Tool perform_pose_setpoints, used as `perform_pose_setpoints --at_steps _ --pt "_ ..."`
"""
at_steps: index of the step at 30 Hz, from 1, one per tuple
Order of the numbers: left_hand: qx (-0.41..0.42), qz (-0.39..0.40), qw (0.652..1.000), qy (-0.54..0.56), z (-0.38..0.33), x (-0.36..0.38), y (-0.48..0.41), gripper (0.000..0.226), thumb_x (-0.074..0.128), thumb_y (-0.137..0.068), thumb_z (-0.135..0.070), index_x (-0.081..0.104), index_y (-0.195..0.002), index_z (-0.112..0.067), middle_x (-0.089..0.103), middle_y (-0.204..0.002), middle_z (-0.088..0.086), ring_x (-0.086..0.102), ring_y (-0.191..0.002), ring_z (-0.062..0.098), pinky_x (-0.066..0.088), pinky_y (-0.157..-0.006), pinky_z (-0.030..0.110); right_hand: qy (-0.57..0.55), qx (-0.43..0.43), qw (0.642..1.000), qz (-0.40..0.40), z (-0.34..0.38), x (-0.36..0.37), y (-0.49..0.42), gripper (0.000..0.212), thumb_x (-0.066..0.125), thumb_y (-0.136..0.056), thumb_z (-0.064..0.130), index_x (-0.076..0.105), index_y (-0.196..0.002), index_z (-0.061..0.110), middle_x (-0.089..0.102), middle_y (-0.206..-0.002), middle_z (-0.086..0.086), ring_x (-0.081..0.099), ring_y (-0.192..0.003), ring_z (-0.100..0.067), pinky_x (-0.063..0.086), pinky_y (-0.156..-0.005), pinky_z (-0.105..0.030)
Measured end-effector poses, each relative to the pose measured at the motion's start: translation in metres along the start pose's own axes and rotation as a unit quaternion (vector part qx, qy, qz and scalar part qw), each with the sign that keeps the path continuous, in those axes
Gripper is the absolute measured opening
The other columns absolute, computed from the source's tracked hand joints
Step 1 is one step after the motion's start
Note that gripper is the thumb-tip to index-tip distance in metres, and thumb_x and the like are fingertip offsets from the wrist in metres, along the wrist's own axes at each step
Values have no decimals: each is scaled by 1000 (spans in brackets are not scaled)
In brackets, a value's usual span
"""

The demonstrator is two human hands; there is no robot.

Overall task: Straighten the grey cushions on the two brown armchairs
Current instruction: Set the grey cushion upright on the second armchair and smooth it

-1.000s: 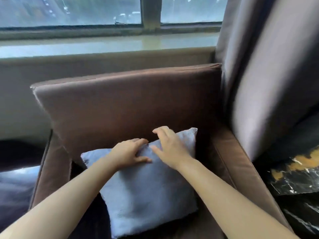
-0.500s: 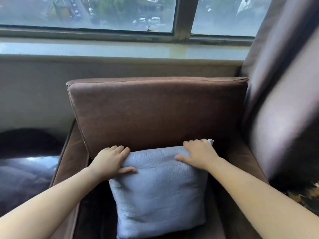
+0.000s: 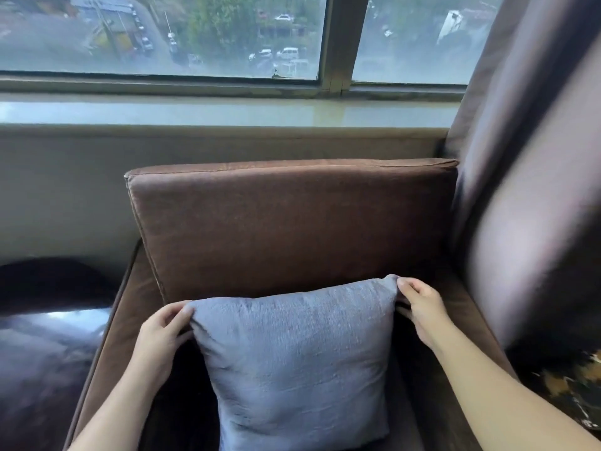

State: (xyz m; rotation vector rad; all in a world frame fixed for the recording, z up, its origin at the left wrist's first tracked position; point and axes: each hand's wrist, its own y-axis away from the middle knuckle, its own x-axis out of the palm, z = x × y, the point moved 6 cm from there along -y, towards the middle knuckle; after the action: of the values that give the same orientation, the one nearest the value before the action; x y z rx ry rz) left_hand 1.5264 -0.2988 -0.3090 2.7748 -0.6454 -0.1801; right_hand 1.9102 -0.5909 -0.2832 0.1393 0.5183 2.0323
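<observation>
A grey square cushion (image 3: pixel 297 362) stands nearly upright on the seat of a brown armchair (image 3: pixel 286 229), leaning toward its backrest. My left hand (image 3: pixel 161 340) pinches the cushion's top left corner. My right hand (image 3: pixel 422 309) pinches its top right corner. The cushion sits roughly centred between the two armrests. Only one armchair is in view.
A purple-grey curtain (image 3: pixel 527 177) hangs close on the right, over the right armrest. A dark glossy round table (image 3: pixel 42 327) sits to the left of the chair. A window sill (image 3: pixel 227 112) and window run behind the backrest. Dark patterned floor (image 3: pixel 572 392) shows at the lower right.
Both hands slid outward from the cushion's top edge to its two upper corners and gripped them. The cushion went from tilted to squarer and more upright. The view tipped up.
</observation>
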Motion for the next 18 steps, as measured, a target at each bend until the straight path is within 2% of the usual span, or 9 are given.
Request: perform_pose_setpoints --at_steps 2,4,6,10,12,14,18 --pt "-28 -1 995 92 10 4 7 23 59 -97 -19 69 -110 -3 70 -116 23 66 -107 28 51 -96 44 -43 29 998 25 1 9 6 14 55 -99 19 68 -100 13 71 -97 -4 64 -92 -17 48 -86 -36" --pt "-25 -4 993 114 9 10 10 23 56 -98 -20 70 -109 -5 73 -110 17 69 -103 23 57 -88 32 -60 32 997 33 2 17 6 14 55 -99 17 68 -97 13 70 -92 -2 63 -87 -14 48 -79 -30" --pt "-7 -24 993 113 6 16 9 19 57 -98 -19 72 -99 -8 75 -98 11 70 -91 17 58 -76 22 -87 25 996 18 0 20 4 13 55 -99 15 64 -92 9 67 -86 -4 62 -81 -15 48 -76 -27" --pt "38 -100 989 98 9 15 3 20 55 -99 -15 64 -81 -14 68 -76 -3 58 -76 10 50 -68 16 -167 3 986 -23 -8 13 -3 23 54 -99 14 54 -77 8 58 -80 -8 55 -78 -18 44 -77 -30" --pt "54 -130 985 101 11 15 5 23 54 -100 -13 62 -79 -16 64 -72 -7 55 -73 8 47 -69 20 -201 4 978 -50 -16 8 -3 23 53 -99 13 56 -77 7 60 -82 -11 58 -80 -20 47 -80 -33" --pt "72 -143 982 99 11 17 8 24 54 -99 -11 62 -78 -16 61 -75 -2 53 -74 8 44 -72 26 -226 13 970 -84 -21 4 -1 23 54 -99 13 58 -78 7 63 -84 -9 61 -81 -20 49 -82 -35" --pt "72 -152 977 131 14 14 3 28 57 -98 -13 67 -72 -21 61 -79 1 53 -76 10 43 -75 29 -242 15 962 -123 -20 6 1 23 55 -98 12 59 -76 9 64 -82 -5 61 -79 -17 51 -81 -32"
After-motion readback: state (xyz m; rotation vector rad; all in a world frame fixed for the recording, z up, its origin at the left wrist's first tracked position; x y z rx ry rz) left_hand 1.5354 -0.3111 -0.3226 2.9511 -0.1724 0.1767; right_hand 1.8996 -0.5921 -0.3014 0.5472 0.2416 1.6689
